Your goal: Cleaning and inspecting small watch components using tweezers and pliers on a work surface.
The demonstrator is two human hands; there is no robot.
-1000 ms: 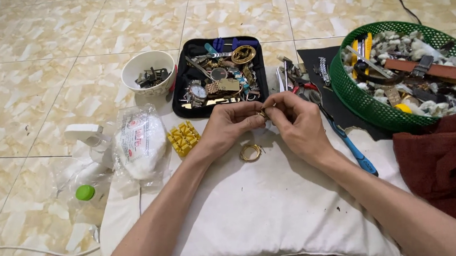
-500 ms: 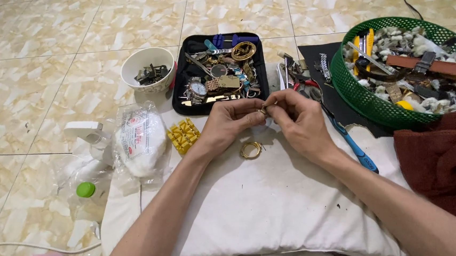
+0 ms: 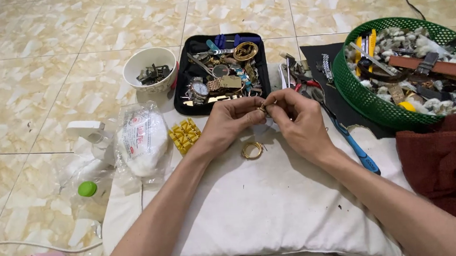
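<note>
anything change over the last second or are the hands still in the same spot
Hardly anything. The left hand and right hand stay together over the white pillow, still pinching a small gold part between the fingertips. The gold ring, black tray and green basket lie as before.

Two bare forearms are seen, with no sleeves worn on either. No watch, ring or bracelet is carried on the left hand (image 3: pixel 227 123) or the right hand (image 3: pixel 298 122). No gloves are worn, and the fingernails are kept short and unpainted.
</note>
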